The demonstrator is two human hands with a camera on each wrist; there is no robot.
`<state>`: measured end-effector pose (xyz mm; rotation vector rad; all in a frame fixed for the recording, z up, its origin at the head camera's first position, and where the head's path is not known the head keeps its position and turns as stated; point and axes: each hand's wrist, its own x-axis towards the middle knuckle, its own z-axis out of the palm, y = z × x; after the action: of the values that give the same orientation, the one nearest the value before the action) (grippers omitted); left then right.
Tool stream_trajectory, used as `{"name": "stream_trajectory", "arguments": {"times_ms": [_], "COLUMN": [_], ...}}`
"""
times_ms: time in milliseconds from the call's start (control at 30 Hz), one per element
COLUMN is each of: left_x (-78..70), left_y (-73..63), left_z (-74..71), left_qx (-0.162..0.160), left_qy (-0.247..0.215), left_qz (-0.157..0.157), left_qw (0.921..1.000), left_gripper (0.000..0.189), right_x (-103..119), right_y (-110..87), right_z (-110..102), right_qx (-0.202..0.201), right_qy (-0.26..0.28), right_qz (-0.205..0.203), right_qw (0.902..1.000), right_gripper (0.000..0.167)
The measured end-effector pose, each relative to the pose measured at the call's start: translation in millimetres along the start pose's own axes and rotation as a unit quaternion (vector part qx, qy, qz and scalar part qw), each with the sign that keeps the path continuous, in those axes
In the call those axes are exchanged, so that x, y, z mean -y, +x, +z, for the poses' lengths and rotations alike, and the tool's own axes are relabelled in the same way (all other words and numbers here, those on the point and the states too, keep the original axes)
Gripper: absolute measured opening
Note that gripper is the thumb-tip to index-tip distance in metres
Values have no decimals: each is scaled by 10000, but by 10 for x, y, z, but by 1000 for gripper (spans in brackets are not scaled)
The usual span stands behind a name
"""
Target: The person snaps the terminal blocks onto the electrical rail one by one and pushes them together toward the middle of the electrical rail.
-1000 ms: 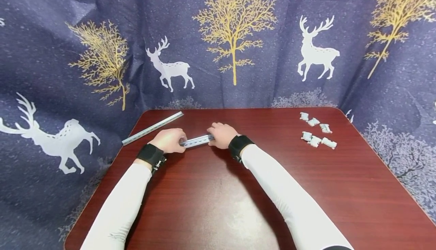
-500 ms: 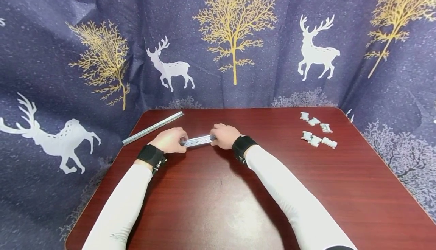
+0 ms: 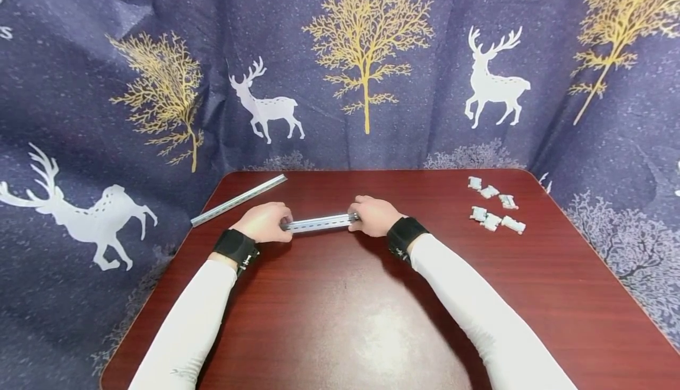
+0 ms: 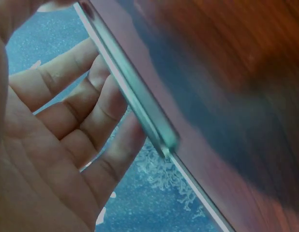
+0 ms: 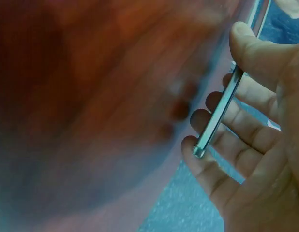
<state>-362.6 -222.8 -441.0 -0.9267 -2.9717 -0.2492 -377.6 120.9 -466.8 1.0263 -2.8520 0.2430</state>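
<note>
A dark blue curtain [image 3: 340,148], printed with white deer [image 3: 273,110] and golden trees [image 3: 366,30], hangs in front of me and to either side of my reddish-brown worktop [image 3: 319,295]. My left fingers [image 4: 121,157] grasp one end of a slotted silver rail [image 3: 321,223]; seen from the wrist, they are slightly bent and ranged along its edge. My right fingers [image 5: 207,169] grasp the other end, with the thumb [image 5: 258,58] on one side and the rest lined up behind, the rail's tip showing beside the lowest of them. The rail stretches between them over the far left part of the worktop, its right end a shade farther from me; whether it touches the surface, I can't tell. I have a black left band [image 3: 236,248] and a black right band [image 3: 406,235] on my wrists, and white sleeves [image 3: 191,313] on both arms. Beyond my left fingers, a second rail [image 3: 239,201] lies slantwise, one end at the worktop's left edge, the other near the back. Well apart, at the far right, lie six small pale pieces [image 3: 491,221] in two loose rows of three. Nearer me, a bright patch of light [image 3: 385,343] gleams on the worktop
</note>
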Motion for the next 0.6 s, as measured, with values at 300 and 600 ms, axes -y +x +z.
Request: {"name": "stream_trajectory", "arguments": {"times_ms": [300,600], "left_x": [-201,-389], "left_y": [27,129], "left_z": [45,122], "left_qx": [-35,-7], "left_qy": [-218,-179], "left_qz": [279,650], "left_qw": [9994,9977], "left_gripper": [21,21], "right_x": [-167,-311], "right_y": [-490,-922], "right_z": [-181,-248], "right_qx": [-53,-147], "right_qy": [284,506], "right_qz": [-65,-122], "right_qw": [9996,9985], "right_gripper": [37,34]}}
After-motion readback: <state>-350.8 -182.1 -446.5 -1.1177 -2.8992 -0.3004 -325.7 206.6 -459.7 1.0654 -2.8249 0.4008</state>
